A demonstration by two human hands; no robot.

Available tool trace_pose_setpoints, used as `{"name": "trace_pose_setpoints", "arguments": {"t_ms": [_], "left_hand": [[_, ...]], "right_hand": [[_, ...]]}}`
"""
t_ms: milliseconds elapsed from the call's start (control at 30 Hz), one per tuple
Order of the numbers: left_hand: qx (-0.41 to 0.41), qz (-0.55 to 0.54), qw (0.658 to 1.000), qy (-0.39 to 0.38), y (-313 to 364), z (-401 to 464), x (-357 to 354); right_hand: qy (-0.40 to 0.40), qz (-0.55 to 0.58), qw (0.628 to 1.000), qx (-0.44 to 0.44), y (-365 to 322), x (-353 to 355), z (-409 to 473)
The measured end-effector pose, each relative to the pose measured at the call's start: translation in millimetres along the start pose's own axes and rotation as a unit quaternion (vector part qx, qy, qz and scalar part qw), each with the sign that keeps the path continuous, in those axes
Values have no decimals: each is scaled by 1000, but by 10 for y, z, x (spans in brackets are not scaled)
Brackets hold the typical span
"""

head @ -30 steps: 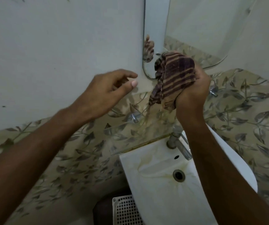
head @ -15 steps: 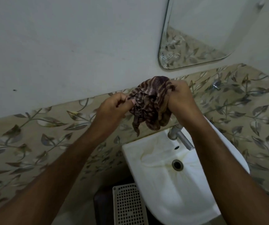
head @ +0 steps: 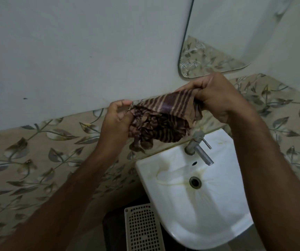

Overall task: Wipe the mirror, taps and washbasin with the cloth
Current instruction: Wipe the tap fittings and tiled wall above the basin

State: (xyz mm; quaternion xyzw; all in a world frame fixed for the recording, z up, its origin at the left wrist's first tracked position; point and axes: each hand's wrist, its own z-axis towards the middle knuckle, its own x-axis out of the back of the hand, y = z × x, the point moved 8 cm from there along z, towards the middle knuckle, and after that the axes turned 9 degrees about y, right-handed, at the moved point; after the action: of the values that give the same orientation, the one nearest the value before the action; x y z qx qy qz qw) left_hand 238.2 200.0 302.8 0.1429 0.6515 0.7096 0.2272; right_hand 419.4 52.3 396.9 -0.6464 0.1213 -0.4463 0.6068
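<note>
Cloth (head: 163,120) position has changed: a second ago your right hand (head: 216,98) alone held it bunched against the lower edge of the mirror (head: 236,33), and your left hand (head: 118,120) was empty. Both hands now hold it above the far rim of the washbasin (head: 190,196), just beyond the tap (head: 198,147). Your right hand pinches the upper right edge between curled fingers and thumb. Your left hand has its fingers closed round the gathered left end. The striped upper band is pulled flat between the hands; the rest hangs in folds.

Judgement: you are spreading or refolding the cloth for a fresh face, so wiping is paused. The yellowish stains around the washbasin drain suggest the basin has not yet been wiped.

Limits of view: the mirror is cut off at the top and right. Whether its surface is clean cannot be determined, though smears show near its lower left corner. Only one tap is visible. Your left fingertips are hidden in the cloth.
</note>
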Motion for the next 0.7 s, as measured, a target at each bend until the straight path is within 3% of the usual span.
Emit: {"name": "trace_pose_setpoints", "arguments": {"t_ms": [100, 200, 333, 400, 567, 700], "left_hand": [[-12, 8, 1000, -26, 43, -38, -66], [-2, 1, 1000, -25, 42, -63, -103], [47, -30, 998, -7, -19, -101, -113], [66, -46, 997, -1, -52, -116, -131], [82, -17, 997, -2, -177, -183, -178], [31, 108, 994, -11, -183, -195, -94]], "right_hand": [[46, -65, 997, -1, 123, -33, 35], [-3, -123, 990, -70, 376, -173, 31], [-74, 70, 983, -152, 546, -291, -46], [-80, 102, 979, -159, 575, -275, -91], [33, -180, 983, 0, 445, -420, -290], [-23, -219, 967, 131, 556, -1177, -609]]}}
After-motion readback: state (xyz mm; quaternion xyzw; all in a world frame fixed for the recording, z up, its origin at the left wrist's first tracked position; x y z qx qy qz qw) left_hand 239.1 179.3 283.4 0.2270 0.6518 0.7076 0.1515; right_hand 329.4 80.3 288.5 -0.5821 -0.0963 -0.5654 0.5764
